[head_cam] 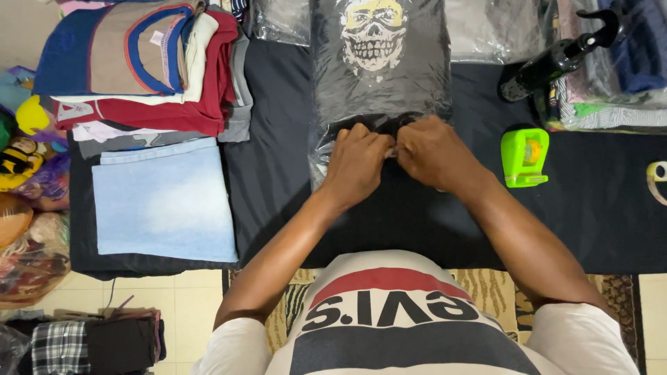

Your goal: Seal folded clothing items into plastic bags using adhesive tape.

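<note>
A folded dark grey shirt with a pale skull print (375,48) lies inside a clear plastic bag (326,149) on a black cloth (278,180). My left hand (356,163) and my right hand (432,154) meet knuckle to knuckle at the bag's near, open end. Both pinch the plastic flap there with fingers curled. What lies between the fingertips is hidden by the hands.
A stack of folded shirts (146,62) and a light blue folded cloth (163,201) lie to the left. A green tape dispenser (525,157) and a black spray bottle (559,59) sit to the right. More bagged clothes (611,90) lie at the far right.
</note>
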